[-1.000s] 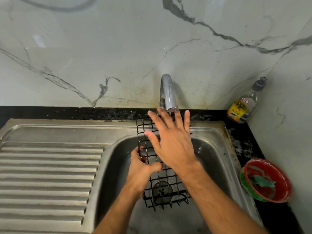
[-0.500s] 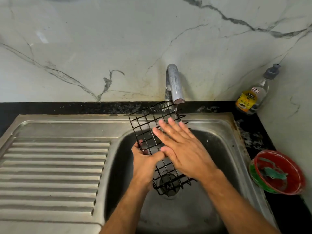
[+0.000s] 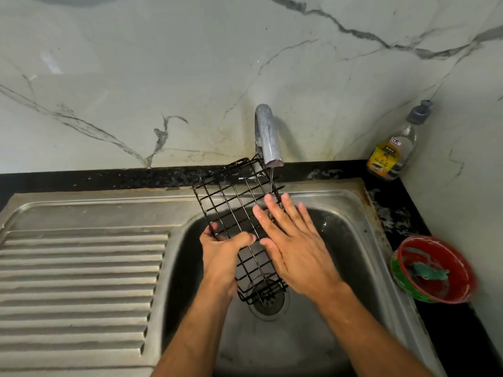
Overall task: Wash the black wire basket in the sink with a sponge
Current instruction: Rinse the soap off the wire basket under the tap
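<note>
The black wire basket [image 3: 231, 202] is held tilted over the steel sink [image 3: 343, 213], its far end under the tap [image 3: 268, 140], where a thin stream of water runs. My left hand [image 3: 221, 254] grips the basket's left edge, thumb over the wires. My right hand [image 3: 294, 240] lies flat on the grid with wet, straight fingers. A green sponge [image 3: 427, 273] sits in a red bowl [image 3: 460, 270] on the counter at the right.
A ribbed steel drainboard [image 3: 79, 281] fills the left. The drain [image 3: 268, 303] lies below the basket's near end. A dish soap bottle [image 3: 392, 151] stands in the back right corner against the marble wall.
My right hand has slid down the grid toward me, away from the tap. The basket has tilted with its far end swung left and raised under the spout.
</note>
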{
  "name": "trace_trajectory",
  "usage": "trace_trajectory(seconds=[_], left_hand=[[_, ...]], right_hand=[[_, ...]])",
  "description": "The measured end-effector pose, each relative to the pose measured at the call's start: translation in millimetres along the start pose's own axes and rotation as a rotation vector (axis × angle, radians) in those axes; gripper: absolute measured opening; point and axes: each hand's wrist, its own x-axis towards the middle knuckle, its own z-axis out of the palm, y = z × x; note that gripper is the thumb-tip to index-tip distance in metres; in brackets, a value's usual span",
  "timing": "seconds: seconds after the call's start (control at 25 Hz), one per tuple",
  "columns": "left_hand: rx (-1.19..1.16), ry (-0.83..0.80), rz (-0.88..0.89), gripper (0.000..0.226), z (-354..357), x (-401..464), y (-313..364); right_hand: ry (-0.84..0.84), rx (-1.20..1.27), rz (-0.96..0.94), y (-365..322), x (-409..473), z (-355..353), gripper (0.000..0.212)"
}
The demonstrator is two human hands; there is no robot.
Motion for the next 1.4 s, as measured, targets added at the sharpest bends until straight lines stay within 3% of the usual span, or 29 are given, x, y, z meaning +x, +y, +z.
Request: trace_trajectory(seconds=[0.16, 0.36, 0.48, 0.52, 0.64, 0.72, 0.8, 0.92, 1.0, 1.12, 1.28, 1.4], left_hand=[[-0.111, 0.005, -0.027, 0.113, 0.0, -6.1, 5.3], [-0.144, 0.025, 0.010, 0.122, 3.5, -5.5, 10.9], [-0.228, 0.026, -0.030, 0.113, 1.6, -14.2, 24.3], [-0.258, 0.021, -0.041, 0.110, 2.7, -18.3, 25.4], [-0.264, 0.018, -0.091, 0.110, 14.2, -33.7, 19.8], [-0.239, -0.001, -0.108, 0.113, 22.8, -38.6, 13.0], [-0.249, -0.067, -0.078, 0.105, 29.9, -42.5, 8.4], [-0.303, -0.073, -0.102, 0.088, 36.5, -48.1, 11.1], [-0.293, -0.024, -0.128, 0.074, 35.7, -44.8, 12.5], [-0.209, 0.086, -0.142, 0.104, 31.9, -38.6, 13.3], [-0.192, 0.170, -0.105, 0.090, 41.2, -43.5, 11.9], [-0.223, 0.172, -0.085, 0.092, 48.5, -40.5, 18.7]], right_hand=[[0.009, 0.130, -0.196, -6.9, -15.5, 3.8, 0.049], [0.062, 0.031, 0.005, -30.5, -27.6, 6.6, 0.054], [0.060, 0.115, -0.232, -28.6, -41.5, 9.2, 0.046], [0.088, 0.147, -0.218, -19.7, -41.5, 8.2, 0.045], [0.099, 0.188, 0.166, -7.6, -27.3, -5.4, 0.056], [0.025, 0.073, 0.280, -22.4, -7.5, -13.2, 0.067], [-0.014, 0.012, 0.157, -44.0, 7.5, -14.4, 0.071], [0.012, 0.063, -0.132, -49.2, 16.5, -14.6, 0.060], [0.061, 0.081, -0.172, -29.4, 10.5, -13.5, 0.054], [0.037, 0.029, -0.082, -8.9, -12.4, -12.2, 0.055], [-0.029, 0.106, 0.330, -30.5, -8.1, -9.2, 0.069], [0.024, 0.297, 0.477, -33.5, 8.5, -19.4, 0.081]])
